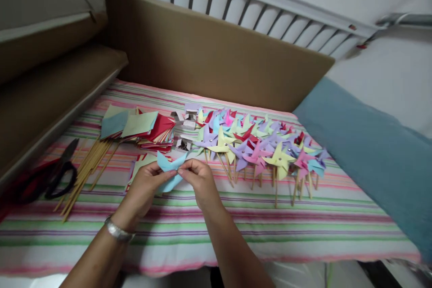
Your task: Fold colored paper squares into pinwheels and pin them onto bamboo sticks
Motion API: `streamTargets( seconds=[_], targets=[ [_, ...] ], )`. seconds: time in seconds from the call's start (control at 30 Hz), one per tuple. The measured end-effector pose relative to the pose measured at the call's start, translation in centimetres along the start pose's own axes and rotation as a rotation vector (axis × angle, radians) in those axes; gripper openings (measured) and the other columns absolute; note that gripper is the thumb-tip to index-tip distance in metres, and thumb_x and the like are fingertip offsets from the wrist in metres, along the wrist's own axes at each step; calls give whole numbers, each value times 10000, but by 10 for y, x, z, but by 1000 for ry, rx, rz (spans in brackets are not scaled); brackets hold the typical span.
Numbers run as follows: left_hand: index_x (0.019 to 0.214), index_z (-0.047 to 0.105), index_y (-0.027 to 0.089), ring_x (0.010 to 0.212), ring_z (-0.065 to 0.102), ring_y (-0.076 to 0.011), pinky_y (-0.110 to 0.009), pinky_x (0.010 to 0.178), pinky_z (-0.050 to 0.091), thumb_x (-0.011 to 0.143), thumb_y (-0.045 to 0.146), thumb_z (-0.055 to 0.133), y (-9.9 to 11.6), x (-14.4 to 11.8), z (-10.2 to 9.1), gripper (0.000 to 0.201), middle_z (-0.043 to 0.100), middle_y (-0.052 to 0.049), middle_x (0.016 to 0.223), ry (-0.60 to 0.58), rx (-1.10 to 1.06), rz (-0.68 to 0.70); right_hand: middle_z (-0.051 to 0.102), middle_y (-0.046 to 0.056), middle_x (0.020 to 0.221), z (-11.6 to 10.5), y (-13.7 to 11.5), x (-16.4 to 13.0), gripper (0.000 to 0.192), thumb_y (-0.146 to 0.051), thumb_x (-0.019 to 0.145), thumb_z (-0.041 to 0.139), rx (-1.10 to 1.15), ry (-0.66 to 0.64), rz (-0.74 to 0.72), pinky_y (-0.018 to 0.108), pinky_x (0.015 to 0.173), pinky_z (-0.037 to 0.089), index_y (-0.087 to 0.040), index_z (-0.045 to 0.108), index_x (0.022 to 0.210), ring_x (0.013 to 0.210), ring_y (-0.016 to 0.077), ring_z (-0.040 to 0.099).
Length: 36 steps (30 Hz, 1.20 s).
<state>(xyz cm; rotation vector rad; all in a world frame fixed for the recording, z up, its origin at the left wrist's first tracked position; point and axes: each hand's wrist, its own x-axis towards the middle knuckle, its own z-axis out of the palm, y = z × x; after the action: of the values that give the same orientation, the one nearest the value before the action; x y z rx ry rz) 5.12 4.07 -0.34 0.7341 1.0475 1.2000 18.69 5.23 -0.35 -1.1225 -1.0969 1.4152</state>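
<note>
A light blue paper pinwheel [171, 162], partly folded, is held up over the striped cloth between both my hands. My left hand [146, 184] pinches it from the left, thumb near its middle. From the right, the fingertips of my right hand [199, 180] are pressed together at the pinwheel's centre; whether they also hold a pin cannot be made out. Behind my hands stands a small open box [183, 145] with dark little pieces inside. A small pile of cut paper sheets [143, 162] lies just behind my left hand.
Stacks of coloured paper squares [140, 126] lie at the back left, with wooden sticks [89, 168] and black-handled scissors [62, 173] farther left. Many finished pinwheels on sticks [259, 148] cover the right. A brown board [216, 54] stands behind the striped cloth [270, 229].
</note>
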Motion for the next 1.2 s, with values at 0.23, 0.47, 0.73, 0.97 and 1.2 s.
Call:
streamTargets(
  seconds=[0.23,0.47,0.73,0.97,1.2],
  targets=[
    [775,725,169,608,595,-127,-219,581,450,546,240,798,-1,1,-1,251,708,-21,707,-22,-12,-33,517,-49,537,2,-3,-1,95,-223,571,673,57,1,-2,242,572,340,-185,589,594,544,107,451],
    [771,723,177,594,594,-119,-214,571,439,556,238,791,-1,0,-2,234,712,-5,704,-30,2,-42,531,-37,560,2,-4,-1,96,-221,567,677,75,1,2,249,591,340,-176,596,593,571,113,458],
    [758,721,181,554,576,-105,-207,550,429,554,236,792,1,-1,-2,223,699,10,655,-21,2,-46,526,-41,548,3,-3,-2,100,-221,571,682,91,-3,3,248,580,337,-182,594,596,558,113,454],
    [765,720,178,540,573,-103,-209,549,434,557,237,791,0,-1,-1,227,694,13,643,-20,-15,-48,551,-37,586,4,-2,-1,99,-214,594,677,77,-6,-24,245,602,367,-180,587,619,578,111,480],
    [801,712,143,598,599,-114,-204,579,441,569,227,780,0,0,0,255,705,-18,705,1,-49,-48,552,-53,619,7,0,0,160,-189,610,666,25,23,-53,214,576,379,-192,520,675,594,105,511]
  ],
)
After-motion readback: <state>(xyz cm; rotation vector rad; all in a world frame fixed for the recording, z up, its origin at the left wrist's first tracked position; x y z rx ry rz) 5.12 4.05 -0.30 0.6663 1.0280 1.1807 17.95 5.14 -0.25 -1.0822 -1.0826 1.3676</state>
